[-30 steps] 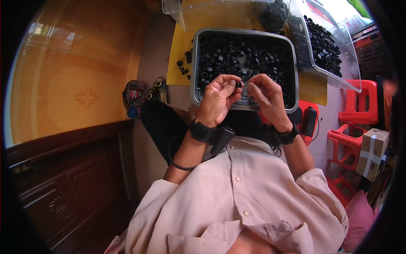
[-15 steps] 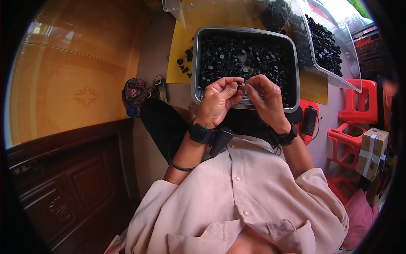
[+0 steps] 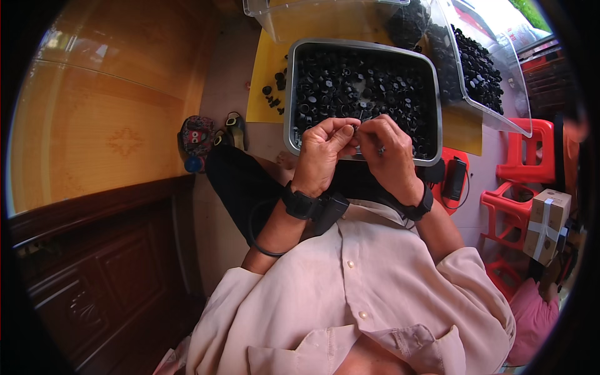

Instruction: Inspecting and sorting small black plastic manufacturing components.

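Over the near edge of a metal tray, my two hands meet at the fingertips. My left hand is closed, thumb and forefinger pinching a small dark part, mostly covered by the fingers. My right hand has its fingers curled and pressed together against the same spot; what they grip is hidden. Many small black plastic parts, some ring-shaped and some like caps, lie loose in the tray beneath and beyond my hands.
At the far right stands a clear plastic bin of black parts; another clear bin is at the back. Loose black pieces lie on the yellow sheet. Red stools and a cardboard box are at right, wooden panelling at left.
My right hand has turned inward and its fingers have curled closer to the left fingertips. My left hand stays nearly in place, still pinching.
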`<act>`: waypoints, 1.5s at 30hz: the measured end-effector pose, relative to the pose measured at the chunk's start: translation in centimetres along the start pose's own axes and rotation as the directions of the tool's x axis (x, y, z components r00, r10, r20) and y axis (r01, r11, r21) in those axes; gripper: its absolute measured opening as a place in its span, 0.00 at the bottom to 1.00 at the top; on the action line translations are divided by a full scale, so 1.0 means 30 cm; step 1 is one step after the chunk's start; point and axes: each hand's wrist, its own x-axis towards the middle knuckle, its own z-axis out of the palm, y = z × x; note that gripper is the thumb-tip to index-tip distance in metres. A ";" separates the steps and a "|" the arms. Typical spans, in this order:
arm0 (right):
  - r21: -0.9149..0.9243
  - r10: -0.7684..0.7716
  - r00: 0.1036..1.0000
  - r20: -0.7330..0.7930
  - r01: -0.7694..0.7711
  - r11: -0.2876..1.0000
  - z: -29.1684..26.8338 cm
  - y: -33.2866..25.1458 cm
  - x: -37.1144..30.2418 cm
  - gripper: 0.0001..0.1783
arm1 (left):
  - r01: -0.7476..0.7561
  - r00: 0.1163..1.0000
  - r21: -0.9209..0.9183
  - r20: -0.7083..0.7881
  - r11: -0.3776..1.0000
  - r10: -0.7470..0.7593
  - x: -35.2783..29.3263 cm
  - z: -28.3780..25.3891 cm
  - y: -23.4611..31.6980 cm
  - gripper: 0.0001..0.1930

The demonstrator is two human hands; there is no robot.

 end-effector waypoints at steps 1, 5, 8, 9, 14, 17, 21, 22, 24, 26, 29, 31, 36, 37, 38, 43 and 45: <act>-0.004 0.001 0.999 0.045 -0.001 1.000 -0.007 0.001 0.003 0.08 | -0.009 1.000 0.000 0.001 1.000 0.009 -0.002 -0.002 0.001 0.10; -0.094 0.049 0.996 0.073 -0.042 0.995 -0.108 0.053 0.089 0.08 | -0.027 0.999 -0.010 -0.035 1.000 0.027 -0.010 -0.020 0.012 0.09; -0.365 0.109 0.954 0.278 0.000 0.931 -0.173 0.101 0.161 0.06 | -0.013 0.999 -0.101 -0.044 0.995 0.008 -0.004 -0.035 0.030 0.09; -0.351 0.097 0.954 0.285 0.010 0.936 -0.168 0.115 0.178 0.06 | 0.025 0.998 -0.151 -0.051 0.988 -0.033 -0.003 -0.036 0.034 0.09; -0.532 0.193 0.818 0.542 0.156 0.832 -0.078 0.162 0.252 0.08 | 0.009 0.998 -0.155 -0.065 0.988 -0.020 -0.015 -0.036 0.039 0.10; -0.556 0.186 0.834 0.519 0.165 0.814 -0.051 0.181 0.281 0.10 | 0.006 0.998 -0.174 -0.060 0.985 -0.017 -0.024 -0.052 0.048 0.10; -0.609 0.214 0.838 0.502 0.166 0.776 -0.039 0.210 0.306 0.12 | 0.020 0.997 -0.199 -0.067 0.980 -0.034 -0.028 -0.068 0.053 0.10; -0.617 0.241 0.810 0.535 0.179 0.767 -0.040 0.216 0.305 0.12 | 0.020 0.997 -0.197 -0.071 0.980 -0.035 -0.029 -0.068 0.051 0.10; -0.596 0.196 0.822 0.534 0.203 0.777 -0.050 0.223 0.302 0.12 | 0.039 0.997 -0.220 -0.050 0.975 -0.052 -0.026 -0.064 0.048 0.10; -0.581 0.168 0.827 0.536 0.217 0.784 -0.058 0.220 0.300 0.12 | 0.026 0.998 -0.228 -0.050 0.973 -0.038 -0.024 -0.062 0.048 0.09; -0.435 0.184 0.859 0.477 0.048 0.899 -0.086 0.190 0.297 0.12 | 0.017 0.998 -0.248 -0.061 0.969 -0.033 -0.015 -0.052 0.044 0.08; -0.289 0.177 0.880 0.440 -0.048 0.956 -0.101 0.152 0.279 0.15 | 0.015 0.997 -0.255 -0.075 0.967 -0.035 -0.003 -0.039 0.039 0.07; 0.047 0.112 0.902 0.416 -0.144 0.988 -0.106 0.050 0.175 0.15 | 0.015 1.000 -0.365 -0.012 0.931 -0.021 0.030 -0.002 0.019 0.06; 0.073 0.144 0.909 0.392 -0.187 0.980 -0.097 0.040 0.160 0.14 | 0.017 1.000 -0.356 -0.016 0.934 -0.025 0.032 0.002 0.017 0.06; 0.136 0.140 0.924 0.357 -0.200 0.970 -0.087 0.033 0.145 0.14 | 0.035 0.999 -0.386 0.019 0.922 -0.030 0.031 0.002 0.016 0.06; 0.394 0.269 0.938 0.220 -0.338 0.855 -0.045 0.036 0.080 0.09 | 0.079 0.997 -0.405 0.017 0.911 -0.079 0.019 0.014 0.000 0.05; 0.521 0.280 0.942 0.183 -0.334 0.785 -0.031 0.044 0.058 0.07 | 0.099 0.995 -0.359 0.052 0.928 -0.086 0.021 0.015 -0.006 0.07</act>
